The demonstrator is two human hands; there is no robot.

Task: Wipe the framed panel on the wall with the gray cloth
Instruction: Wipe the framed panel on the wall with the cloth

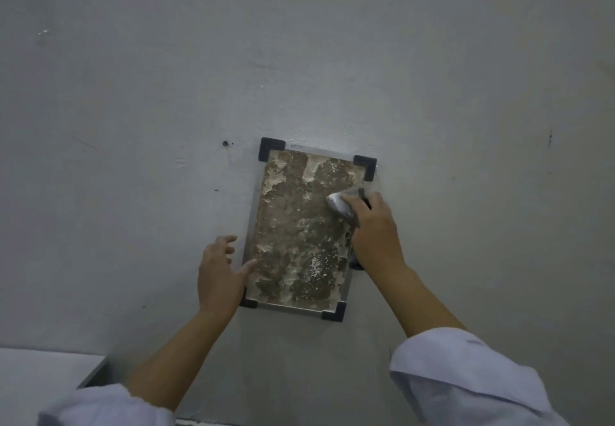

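Two hands at framed panel (pixel 301 226) on wall (pixel 332 59): right hand (pixel 372 229) clutching gray cloth (pixel 341 207) against upper right (mottled) surface, left hand (pixel 218 272) spread, thumb on left edge.

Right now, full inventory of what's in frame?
wall: 1, grey-white, fills the view
panel: 1, blotchy brown and white, silver frame, on the wall at centre
corner caps: 4, black, on the panel's corners
screw: 1, dark, in the wall left of the panel's top
ledge: 1, white, bottom left
cloth: 1, grey, on the panel's right side
left hand: open, at the panel's left edge
right hand: gripping the cloth
sleeves: 2, pale
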